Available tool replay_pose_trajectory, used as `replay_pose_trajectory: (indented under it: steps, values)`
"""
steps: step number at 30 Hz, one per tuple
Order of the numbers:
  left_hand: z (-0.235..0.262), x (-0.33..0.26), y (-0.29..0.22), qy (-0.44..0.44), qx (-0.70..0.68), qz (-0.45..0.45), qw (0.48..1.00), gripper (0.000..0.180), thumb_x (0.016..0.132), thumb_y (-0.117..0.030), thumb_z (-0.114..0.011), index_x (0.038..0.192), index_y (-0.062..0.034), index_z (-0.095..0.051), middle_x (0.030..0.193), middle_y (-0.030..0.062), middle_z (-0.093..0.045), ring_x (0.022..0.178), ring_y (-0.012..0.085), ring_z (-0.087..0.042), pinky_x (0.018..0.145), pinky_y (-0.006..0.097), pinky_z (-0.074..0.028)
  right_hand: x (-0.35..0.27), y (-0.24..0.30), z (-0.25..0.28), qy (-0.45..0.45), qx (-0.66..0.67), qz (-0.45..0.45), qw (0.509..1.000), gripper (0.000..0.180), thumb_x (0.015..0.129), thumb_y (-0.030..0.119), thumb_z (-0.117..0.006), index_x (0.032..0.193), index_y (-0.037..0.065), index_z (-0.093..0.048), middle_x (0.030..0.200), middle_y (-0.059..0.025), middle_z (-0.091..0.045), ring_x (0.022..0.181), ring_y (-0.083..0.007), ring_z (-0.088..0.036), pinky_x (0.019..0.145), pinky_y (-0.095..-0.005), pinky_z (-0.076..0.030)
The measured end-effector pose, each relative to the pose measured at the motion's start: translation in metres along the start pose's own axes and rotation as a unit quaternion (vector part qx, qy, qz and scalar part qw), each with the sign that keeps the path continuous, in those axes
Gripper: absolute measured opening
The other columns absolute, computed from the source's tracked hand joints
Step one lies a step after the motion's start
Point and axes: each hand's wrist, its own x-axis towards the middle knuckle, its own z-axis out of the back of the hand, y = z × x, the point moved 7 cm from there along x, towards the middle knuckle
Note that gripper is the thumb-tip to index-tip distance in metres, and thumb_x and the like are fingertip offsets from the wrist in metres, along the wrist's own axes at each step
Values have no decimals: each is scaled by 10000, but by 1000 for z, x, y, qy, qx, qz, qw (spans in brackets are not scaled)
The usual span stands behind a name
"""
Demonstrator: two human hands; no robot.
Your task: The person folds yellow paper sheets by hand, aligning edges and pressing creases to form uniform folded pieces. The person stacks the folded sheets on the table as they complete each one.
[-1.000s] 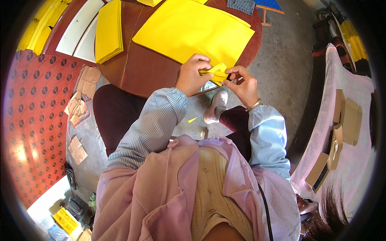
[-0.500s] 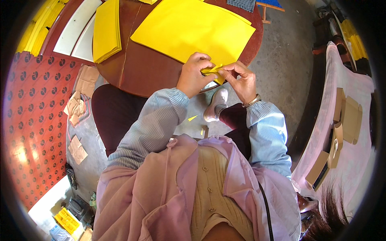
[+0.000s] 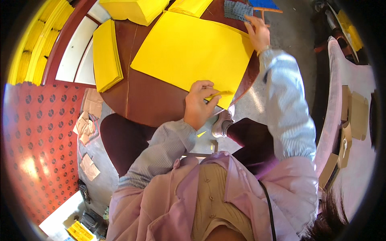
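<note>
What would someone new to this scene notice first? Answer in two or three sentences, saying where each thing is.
The eye lands first on the big yellow sheet spread over the round brown table at the top centre. At its near edge the left hand pinches a small folded yellow piece, while the right hand reaches to the table's far side, by a grey-blue textured pad. A stack of yellow sheets lies on the table's left.

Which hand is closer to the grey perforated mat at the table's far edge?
The right. The right hand is stretched out across the table, fingers at the edge of the grey perforated mat. The left hand is at the near edge, pinching a folded yellow paper piece, well away from it.
</note>
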Motion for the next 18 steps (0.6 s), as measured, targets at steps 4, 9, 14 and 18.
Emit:
replay_pose_trajectory:
  steps: [4, 9, 14, 18]
  values:
    - [2, -2, -5, 16, -3, -2, 1000, 187, 848, -50, -836, 1031, -23, -806, 1180, 127, -675, 1015, 236, -715, 800, 323, -619, 31, -57, -51, 80, -314, 4, 946, 302, 1055, 338, -654, 1268, 163, -781, 1315, -112, -700, 1225, -304, -660, 1046, -432, -523]
    - [1, 0, -6, 16, -44, -16, 999, 167, 849, -19, -828, 1010, 2, -790, 1200, 131, -671, 1018, 229, -717, 746, 304, -622, 59, -72, -50, 77, -271, -22, 959, 350, 818, 307, -882, 1088, 110, -781, 1140, -141, -724, 1154, -346, -643, 989, -466, -528]
    - [4, 3, -4, 2, -3, -58, 998, 153, 848, -38, -838, 978, 15, -774, 1170, 143, -697, 993, 230, -733, 727, 292, -619, 16, -39, -1, 94, 8, -238, 967, 377, 850, 368, -875, 1070, 77, -782, 1127, -179, -733, 1171, -274, -664, 1072, -428, -490]
    - [3, 5, 6, 1, -29, -11, 1000, 174, 844, -85, -836, 966, 23, -774, 1125, 155, -708, 989, 318, -727, 839, 366, -584, -113, 57, 65, 133, 213, -172, 953, 380, 1050, 348, -705, 836, 36, -734, 776, -46, -680, 708, -135, -630, 666, -317, -527]
